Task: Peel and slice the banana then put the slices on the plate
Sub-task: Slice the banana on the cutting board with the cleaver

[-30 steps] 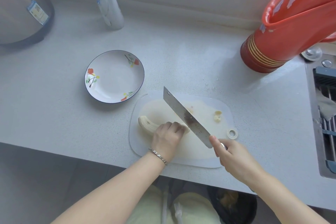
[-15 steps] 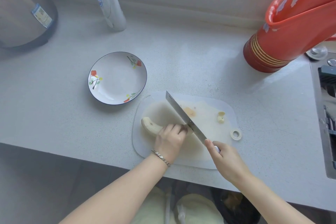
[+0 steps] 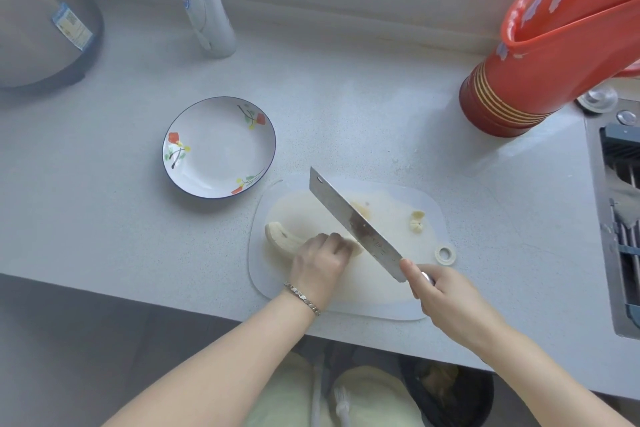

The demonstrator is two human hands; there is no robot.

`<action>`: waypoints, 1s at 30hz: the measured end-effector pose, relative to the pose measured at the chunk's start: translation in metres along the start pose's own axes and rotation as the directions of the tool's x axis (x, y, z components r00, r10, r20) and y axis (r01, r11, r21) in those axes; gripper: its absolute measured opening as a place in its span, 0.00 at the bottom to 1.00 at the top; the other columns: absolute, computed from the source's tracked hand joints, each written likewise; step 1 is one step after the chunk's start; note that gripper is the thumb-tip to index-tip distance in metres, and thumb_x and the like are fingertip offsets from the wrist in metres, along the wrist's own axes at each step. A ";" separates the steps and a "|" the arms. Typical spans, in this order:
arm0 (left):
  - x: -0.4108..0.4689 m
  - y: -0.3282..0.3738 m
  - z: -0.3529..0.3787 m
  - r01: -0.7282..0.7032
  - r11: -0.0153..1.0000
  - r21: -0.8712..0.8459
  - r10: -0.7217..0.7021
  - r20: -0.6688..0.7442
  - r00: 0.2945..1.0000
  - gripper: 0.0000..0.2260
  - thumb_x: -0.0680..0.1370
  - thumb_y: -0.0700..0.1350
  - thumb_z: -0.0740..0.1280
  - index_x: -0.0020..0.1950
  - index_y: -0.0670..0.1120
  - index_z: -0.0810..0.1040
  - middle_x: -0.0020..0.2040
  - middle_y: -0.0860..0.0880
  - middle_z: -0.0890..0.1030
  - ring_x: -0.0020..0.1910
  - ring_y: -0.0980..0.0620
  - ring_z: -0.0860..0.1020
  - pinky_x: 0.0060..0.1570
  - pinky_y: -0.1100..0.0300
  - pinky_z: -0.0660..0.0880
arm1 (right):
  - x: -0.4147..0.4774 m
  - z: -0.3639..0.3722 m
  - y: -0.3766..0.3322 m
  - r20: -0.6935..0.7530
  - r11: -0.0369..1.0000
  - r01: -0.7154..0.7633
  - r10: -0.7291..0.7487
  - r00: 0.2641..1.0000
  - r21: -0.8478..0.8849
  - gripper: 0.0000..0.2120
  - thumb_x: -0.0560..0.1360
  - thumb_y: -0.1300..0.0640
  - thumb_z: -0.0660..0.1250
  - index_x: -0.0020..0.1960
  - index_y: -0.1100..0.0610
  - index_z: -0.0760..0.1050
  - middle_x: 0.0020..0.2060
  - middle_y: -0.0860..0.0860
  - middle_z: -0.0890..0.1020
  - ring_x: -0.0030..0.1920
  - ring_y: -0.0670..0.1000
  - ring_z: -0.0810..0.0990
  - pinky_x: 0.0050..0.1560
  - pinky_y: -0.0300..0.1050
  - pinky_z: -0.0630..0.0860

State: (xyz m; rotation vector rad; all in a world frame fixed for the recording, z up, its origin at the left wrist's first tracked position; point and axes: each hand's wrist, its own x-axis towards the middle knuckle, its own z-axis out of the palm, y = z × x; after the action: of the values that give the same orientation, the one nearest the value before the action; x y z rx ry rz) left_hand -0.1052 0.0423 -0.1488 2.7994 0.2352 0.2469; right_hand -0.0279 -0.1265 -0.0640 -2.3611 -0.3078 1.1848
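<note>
A peeled banana point(image 3: 282, 236) lies on the white cutting board point(image 3: 388, 288). My left hand point(image 3: 320, 262) presses down on the banana's right part, covering it. My right hand point(image 3: 440, 291) grips the handle of a steel cleaver point(image 3: 353, 222), whose blade stands just right of my left fingers, tilted over the banana's cut end. A slice point(image 3: 360, 209) shows behind the blade, and a small banana piece point(image 3: 417, 221) lies at the board's right. The flowered plate point(image 3: 219, 146) sits up-left of the board with nothing on it.
A red thermos jug point(image 3: 540, 55) stands at the back right, a spray bottle point(image 3: 201, 3) and a metal cooker point(image 3: 38, 28) at the back left. A sink with a rack point(image 3: 620, 218) is at the right. A small white ring point(image 3: 445, 254) lies by the board. The counter's front edge runs below my wrists.
The cleaver was pressed down edge-on through the banana half a second ago; now the blade is lifted and its flat side shows again. My left hand stays on the banana.
</note>
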 end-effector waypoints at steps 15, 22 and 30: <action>-0.008 -0.003 0.006 0.033 0.999 -0.008 -0.033 -0.038 0.999 0.14 0.52 0.35 0.80 0.33 0.45 0.81 0.31 0.50 0.80 0.27 0.49 0.77 0.25 0.63 0.73 | 0.013 0.028 0.011 -0.068 0.999 0.036 -0.039 0.997 -0.040 0.24 0.76 0.37 0.53 0.31 0.55 0.63 0.27 0.49 0.59 0.27 0.47 0.58 0.31 0.43 0.55; -0.013 -0.008 0.008 0.015 1.000 0.001 -0.015 -0.132 0.991 0.14 0.56 0.33 0.78 0.37 0.45 0.84 0.32 0.50 0.80 0.29 0.49 0.77 0.28 0.62 0.73 | 0.011 0.013 0.013 0.019 0.962 -0.066 0.063 0.998 0.265 0.25 0.74 0.34 0.53 0.34 0.55 0.61 0.21 0.44 0.60 0.23 0.47 0.57 0.27 0.41 0.55; -0.009 -0.005 0.003 0.002 1.000 0.008 -0.002 -0.018 1.000 0.19 0.46 0.33 0.80 0.33 0.43 0.83 0.31 0.48 0.80 0.27 0.48 0.78 0.26 0.64 0.74 | -0.003 0.002 0.001 0.001 0.996 0.042 -0.042 0.999 0.079 0.30 0.65 0.26 0.49 0.34 0.55 0.61 0.29 0.51 0.61 0.29 0.50 0.59 0.36 0.46 0.56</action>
State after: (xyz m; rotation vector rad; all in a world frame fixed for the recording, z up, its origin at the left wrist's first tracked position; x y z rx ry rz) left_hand -0.1143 0.0449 -0.1543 2.8061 0.2432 0.2715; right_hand -0.0315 -0.1283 -0.0635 -2.2746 -0.3043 1.1596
